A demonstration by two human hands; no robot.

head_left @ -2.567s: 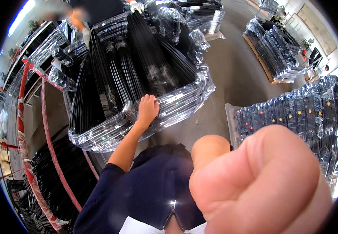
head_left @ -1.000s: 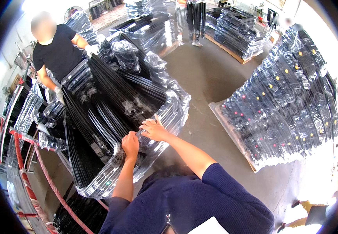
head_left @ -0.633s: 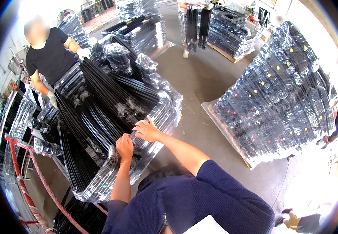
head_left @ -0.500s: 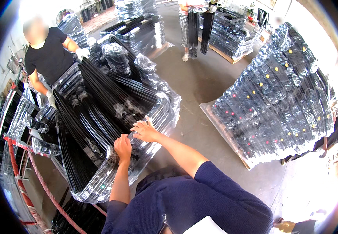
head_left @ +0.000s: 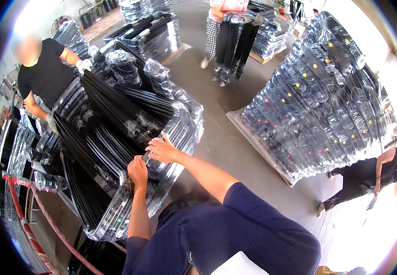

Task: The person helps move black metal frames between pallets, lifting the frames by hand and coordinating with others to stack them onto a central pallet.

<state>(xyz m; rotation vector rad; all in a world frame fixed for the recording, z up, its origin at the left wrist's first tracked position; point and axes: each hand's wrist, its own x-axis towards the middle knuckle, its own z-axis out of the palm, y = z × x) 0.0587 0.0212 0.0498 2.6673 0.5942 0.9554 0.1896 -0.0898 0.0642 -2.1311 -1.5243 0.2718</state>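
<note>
Before me lies a large stack of black metal tubes (head_left: 111, 151), bundled side by side, their curved near ends wrapped in clear plastic film (head_left: 127, 201). My left hand (head_left: 137, 172) is closed over the wrapped ends of a bundle near the stack's close edge; its fingertips are partly hidden. Just right of it, my right hand (head_left: 163, 150) rests on the film with its fingers apart, the index finger raised. Across the stack, a person in a black shirt (head_left: 47, 71) and white gloves (head_left: 84, 65) grips the far ends of the tubes.
A tall pallet stack of film-wrapped black parts (head_left: 313, 105) stands at right. A person in checked trousers (head_left: 212, 39) carries hanging black bundles (head_left: 235, 46) in the aisle. Another person in dark clothes (head_left: 365, 176) is at lower right. Red-wrapped rails (head_left: 22, 208) run at left.
The view has shifted slightly, while both hands keep nearly the same place on the stack. The person carrying bundles is closer. Someone in dark clothes has come into view at lower right.
</note>
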